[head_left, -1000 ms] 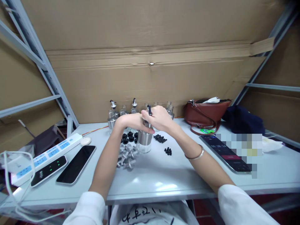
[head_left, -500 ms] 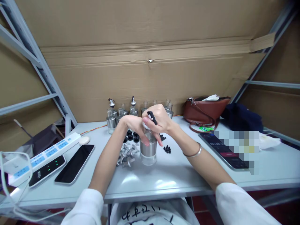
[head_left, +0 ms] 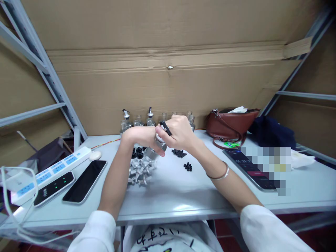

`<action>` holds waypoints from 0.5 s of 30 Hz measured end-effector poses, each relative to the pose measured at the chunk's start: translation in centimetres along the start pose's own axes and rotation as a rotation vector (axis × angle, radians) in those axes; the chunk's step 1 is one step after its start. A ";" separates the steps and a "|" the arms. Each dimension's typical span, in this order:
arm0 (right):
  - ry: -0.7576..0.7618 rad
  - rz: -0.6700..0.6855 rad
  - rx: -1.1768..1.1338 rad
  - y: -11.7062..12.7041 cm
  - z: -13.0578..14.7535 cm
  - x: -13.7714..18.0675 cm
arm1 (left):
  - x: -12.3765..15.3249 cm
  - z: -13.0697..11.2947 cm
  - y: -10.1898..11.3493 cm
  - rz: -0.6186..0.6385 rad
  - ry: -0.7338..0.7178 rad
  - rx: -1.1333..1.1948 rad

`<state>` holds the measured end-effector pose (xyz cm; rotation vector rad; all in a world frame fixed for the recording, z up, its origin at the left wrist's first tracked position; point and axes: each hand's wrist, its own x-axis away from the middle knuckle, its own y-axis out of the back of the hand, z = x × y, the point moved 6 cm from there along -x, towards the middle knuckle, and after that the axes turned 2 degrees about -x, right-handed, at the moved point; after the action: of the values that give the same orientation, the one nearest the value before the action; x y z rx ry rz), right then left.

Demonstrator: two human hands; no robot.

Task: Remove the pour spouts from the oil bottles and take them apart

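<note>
We see open tabletop (head_left: 170, 189) in front of the forearms, wide enough for a hand to pass. Left approach is crowded: a phone (head_left: 85, 181), a second dark device (head_left: 51, 188) and a power strip (head_left: 51, 171) lie side by side. Under the hands sits a pile of metal fittings (head_left: 139, 171), with black caps (head_left: 187, 166) just right. The rear edge is blocked by a row of glass bottles (head_left: 136, 120) against cardboard (head_left: 168, 87). Right side: tablet (head_left: 249, 168), brown bag (head_left: 229, 126).
</note>
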<state>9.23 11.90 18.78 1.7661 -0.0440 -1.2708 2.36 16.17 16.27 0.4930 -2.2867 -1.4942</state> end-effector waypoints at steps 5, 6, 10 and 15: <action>-0.271 0.070 -0.086 0.7 -0.7 0.2 | 0.1 -1.0 0.1 -0.044 -0.045 0.020; -0.288 0.026 -0.116 0.9 -0.8 0.2 | 0.1 -1.1 0.4 -0.083 -0.045 0.002; -0.318 -0.167 -0.283 1.0 -1.7 0.4 | -0.2 -1.0 1.2 -0.183 -0.062 -0.066; -0.365 -0.236 -0.457 -0.1 -3.2 0.5 | -0.7 0.4 1.5 -0.220 0.044 -0.168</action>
<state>11.85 13.80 18.48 1.1613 0.2358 -1.6135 2.67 17.37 17.48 0.7391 -2.1051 -1.7428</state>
